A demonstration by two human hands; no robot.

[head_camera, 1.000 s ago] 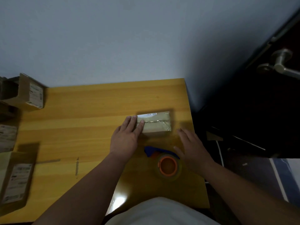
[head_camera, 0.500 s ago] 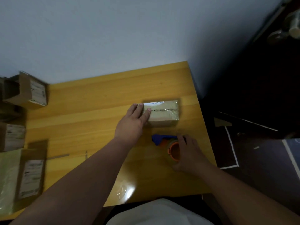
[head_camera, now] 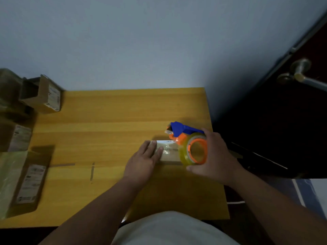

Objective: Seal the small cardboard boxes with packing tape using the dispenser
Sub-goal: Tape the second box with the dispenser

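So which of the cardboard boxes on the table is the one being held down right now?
The small box right of centre, under the left hand, with the tape dispenser in the right hand above it. The other boxes sit untouched along the table's left edge.

Glossy yellow wooden table [head_camera: 109, 131], matt brown cardboard box [head_camera: 169, 153], shiny blue-and-orange plastic dispenser [head_camera: 184, 134].

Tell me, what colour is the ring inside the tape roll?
Orange: the ring inside the tape roll shows clearly in the head view.
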